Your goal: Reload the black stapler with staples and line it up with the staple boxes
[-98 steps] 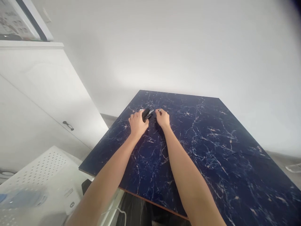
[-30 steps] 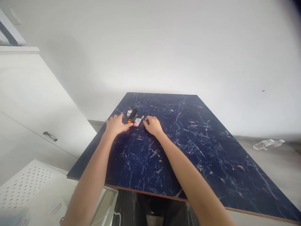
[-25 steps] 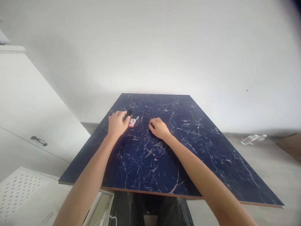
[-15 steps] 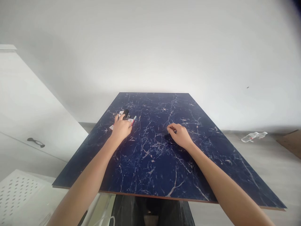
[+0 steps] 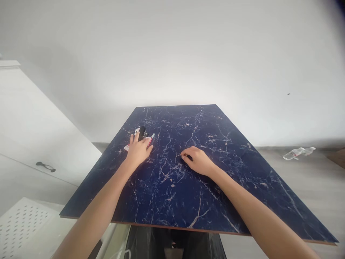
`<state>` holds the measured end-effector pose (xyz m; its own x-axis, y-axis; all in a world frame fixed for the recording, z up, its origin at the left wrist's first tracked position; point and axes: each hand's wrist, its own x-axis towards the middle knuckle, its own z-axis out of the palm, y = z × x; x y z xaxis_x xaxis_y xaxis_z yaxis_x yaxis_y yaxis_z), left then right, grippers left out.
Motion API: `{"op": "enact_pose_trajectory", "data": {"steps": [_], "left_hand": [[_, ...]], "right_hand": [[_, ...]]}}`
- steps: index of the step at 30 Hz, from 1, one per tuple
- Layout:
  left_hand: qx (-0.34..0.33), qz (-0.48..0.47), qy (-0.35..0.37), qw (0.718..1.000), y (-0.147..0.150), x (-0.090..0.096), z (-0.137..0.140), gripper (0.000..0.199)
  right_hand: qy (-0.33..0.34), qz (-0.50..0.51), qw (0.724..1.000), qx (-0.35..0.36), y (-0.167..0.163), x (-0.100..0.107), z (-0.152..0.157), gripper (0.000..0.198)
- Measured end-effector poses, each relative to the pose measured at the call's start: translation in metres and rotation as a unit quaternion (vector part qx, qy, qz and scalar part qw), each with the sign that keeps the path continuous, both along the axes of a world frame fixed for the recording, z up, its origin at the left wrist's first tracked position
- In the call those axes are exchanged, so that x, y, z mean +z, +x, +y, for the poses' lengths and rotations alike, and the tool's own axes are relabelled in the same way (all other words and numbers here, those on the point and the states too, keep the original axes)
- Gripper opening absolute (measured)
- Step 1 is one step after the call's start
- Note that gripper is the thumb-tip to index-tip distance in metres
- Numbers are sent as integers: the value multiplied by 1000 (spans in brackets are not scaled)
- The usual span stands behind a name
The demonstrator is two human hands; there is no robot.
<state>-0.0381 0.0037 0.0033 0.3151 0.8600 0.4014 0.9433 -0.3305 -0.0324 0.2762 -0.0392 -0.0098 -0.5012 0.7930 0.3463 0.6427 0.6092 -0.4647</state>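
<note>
My left hand [image 5: 138, 151] lies with its fingers spread over a small group of things on the dark blue marbled table [image 5: 172, 201]. Past its fingertips shows a black, rounded object [image 5: 142, 131]. A slim pen-like stick [image 5: 151, 138], pink with a pale tip, lies by the index finger and thumb. White and red printed pieces [image 5: 126, 147] stick out on the left; the hand hides the rest. My right hand [image 5: 198, 160] is low at the table's middle right, thumb and fingers pinched together; whatever may be between them is too small to name.
A white cabinet [image 5: 35, 118] with a dark handle [image 5: 45, 167] stands to the left. Below it is a white perforated bin [image 5: 24, 219]. A clear plastic bottle [image 5: 299, 153] lies on the floor at right, near a brown box [image 5: 336, 157]. The pale wall [image 5: 175, 54] rises behind the table.
My right hand has shifted left and slightly nearer me, its fingers still pinched. My left hand stays over the small things, its fingers a bit more spread. The camera view has shifted slightly.
</note>
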Motion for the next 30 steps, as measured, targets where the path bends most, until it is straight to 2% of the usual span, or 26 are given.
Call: {"op": "enact_pose_trajectory", "data": {"steps": [12, 17, 23, 27, 30], "left_hand": [[10, -8, -17, 1000, -8, 7, 7, 26], [-24, 6, -9, 1000, -13, -3, 13, 43], [-19, 31, 50, 998, -2, -14, 18, 36], [-30, 10, 78, 996, 9, -8, 8, 38], [-74, -38, 87, 993, 22, -1, -4, 38]], "right_hand": [[15, -8, 999, 38, -13, 1, -11, 22], [-7, -2, 999, 39, -10, 2, -10, 26], [-6, -15, 999, 39, -11, 6, -11, 27], [-4, -14, 999, 36, -12, 7, -12, 26], [2, -8, 1000, 29, -13, 5, -10, 26]]}}
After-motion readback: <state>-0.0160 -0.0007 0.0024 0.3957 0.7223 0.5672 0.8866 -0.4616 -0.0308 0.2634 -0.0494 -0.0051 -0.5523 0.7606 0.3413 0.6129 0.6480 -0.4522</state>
